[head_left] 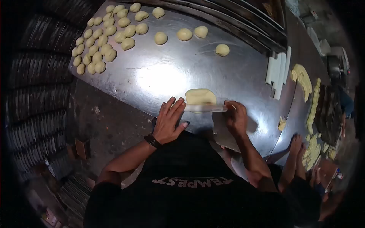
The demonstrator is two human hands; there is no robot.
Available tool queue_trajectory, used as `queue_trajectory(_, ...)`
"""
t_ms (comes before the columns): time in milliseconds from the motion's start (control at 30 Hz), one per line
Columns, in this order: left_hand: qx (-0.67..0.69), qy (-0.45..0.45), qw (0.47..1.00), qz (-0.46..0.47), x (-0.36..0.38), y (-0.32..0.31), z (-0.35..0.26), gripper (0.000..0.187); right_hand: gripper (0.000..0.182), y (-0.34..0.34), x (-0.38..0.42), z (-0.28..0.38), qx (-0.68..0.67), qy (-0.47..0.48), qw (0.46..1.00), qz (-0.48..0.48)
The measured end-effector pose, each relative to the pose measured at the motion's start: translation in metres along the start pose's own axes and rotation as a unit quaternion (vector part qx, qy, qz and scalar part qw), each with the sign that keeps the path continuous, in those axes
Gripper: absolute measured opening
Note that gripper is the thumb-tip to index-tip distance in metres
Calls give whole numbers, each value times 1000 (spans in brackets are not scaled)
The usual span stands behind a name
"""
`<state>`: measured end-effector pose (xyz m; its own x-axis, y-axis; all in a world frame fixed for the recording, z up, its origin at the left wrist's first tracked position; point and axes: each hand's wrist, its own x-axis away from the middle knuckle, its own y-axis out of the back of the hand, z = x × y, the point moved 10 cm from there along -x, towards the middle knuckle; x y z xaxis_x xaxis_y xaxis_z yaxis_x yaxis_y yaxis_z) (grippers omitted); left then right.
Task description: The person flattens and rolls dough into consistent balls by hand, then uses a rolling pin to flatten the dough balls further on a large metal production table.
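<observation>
Both hands [170,121] [236,118] grip the rolling pin [205,108] at its ends; the pin lies across the flattened dough [200,97] on the bench [224,72].

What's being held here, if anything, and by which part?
A rolling pin, by its right end in the right hand; the left hand lies flat at its left.

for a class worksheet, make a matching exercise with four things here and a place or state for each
1. rolling pin
2. flattened dough
3. bracelet
4. dough balls

A. dark, worn on an arm
B. scattered on the table
C. partly under the rolling pin
D. touched by left hand and right hand

1-D, 2-C, 3-A, 4-B
</observation>
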<state>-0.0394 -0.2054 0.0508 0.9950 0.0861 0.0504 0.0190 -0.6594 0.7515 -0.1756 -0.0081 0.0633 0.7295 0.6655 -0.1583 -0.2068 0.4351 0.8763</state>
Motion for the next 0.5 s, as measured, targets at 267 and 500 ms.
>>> queue_trajectory(267, -175, 89, 979, -56, -66, 18, 37, 57, 57, -45, -105, 17, 236, 16, 972, -5)
queue_trajectory(500, -157, -94, 979, -86, -149, 93, 44, 59, 57, -45, -228, 7, 146, -37, 983, -101)
